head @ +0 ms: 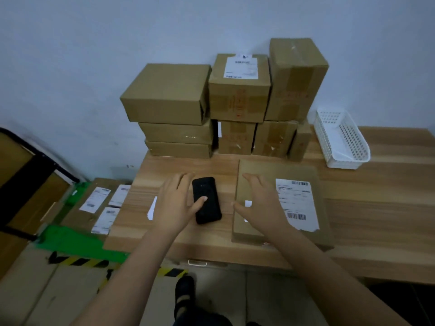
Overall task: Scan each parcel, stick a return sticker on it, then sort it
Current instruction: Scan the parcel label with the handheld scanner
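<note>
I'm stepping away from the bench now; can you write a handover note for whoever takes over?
Left hand: open, thumb on the black scanner lying on the table.
Right hand: open, spread over the flat parcel; a small white sticker shows by its thumb.
Probably done: labelled parcels lie low to the left.
Left: sort this one, then the stacked boxes at the wall.

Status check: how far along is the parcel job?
Done, it seems: labelled parcels lie low, left of the table. In hand: left hand lies on the black scanner, thumb on top; right hand is spread on the flat parcel, so its scan is likely next. Left: the stacked boxes at the back.
</note>
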Motion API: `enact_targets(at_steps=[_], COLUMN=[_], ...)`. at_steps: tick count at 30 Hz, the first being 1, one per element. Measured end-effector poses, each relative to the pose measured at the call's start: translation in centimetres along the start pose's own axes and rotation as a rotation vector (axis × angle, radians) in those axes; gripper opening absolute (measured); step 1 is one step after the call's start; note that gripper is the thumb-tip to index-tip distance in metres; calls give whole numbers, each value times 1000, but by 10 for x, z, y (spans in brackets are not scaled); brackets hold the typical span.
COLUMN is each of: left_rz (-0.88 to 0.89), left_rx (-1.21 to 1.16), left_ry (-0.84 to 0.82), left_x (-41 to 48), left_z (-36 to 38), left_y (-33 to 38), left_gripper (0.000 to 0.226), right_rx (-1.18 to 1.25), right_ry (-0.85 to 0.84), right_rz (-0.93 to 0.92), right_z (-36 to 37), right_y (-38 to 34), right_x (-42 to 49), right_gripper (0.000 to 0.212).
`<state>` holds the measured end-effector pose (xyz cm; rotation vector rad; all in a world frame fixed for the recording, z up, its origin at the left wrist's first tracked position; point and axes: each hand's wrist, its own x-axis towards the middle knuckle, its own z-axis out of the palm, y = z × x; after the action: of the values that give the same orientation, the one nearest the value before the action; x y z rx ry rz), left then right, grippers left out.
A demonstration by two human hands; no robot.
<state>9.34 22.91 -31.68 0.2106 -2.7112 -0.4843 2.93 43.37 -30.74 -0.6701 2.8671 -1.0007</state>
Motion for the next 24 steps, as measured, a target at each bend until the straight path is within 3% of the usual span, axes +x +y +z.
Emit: enact_targets(at_steps=[8, 15, 19, 24], left_rz=[9, 79, 134, 167], left_rx=[30, 48, -15, -70], left_ry=[-161, -361, -381, -391], left_x=[29, 54, 57, 67], left_z=[28, 61, 72, 74], left_y=[-100, -165, -180, -184], left_gripper=[56, 56, 56, 56], right_rx=[-52, -192, -197, -156], right_ry=[-107, -201, -170, -124], right_rz=[121, 496, 679, 739], right_z=[85, 159, 179, 184], right_y=[-30, -34, -39, -39], right_x=[58, 80, 83, 89], right_gripper=[61, 79, 91, 80])
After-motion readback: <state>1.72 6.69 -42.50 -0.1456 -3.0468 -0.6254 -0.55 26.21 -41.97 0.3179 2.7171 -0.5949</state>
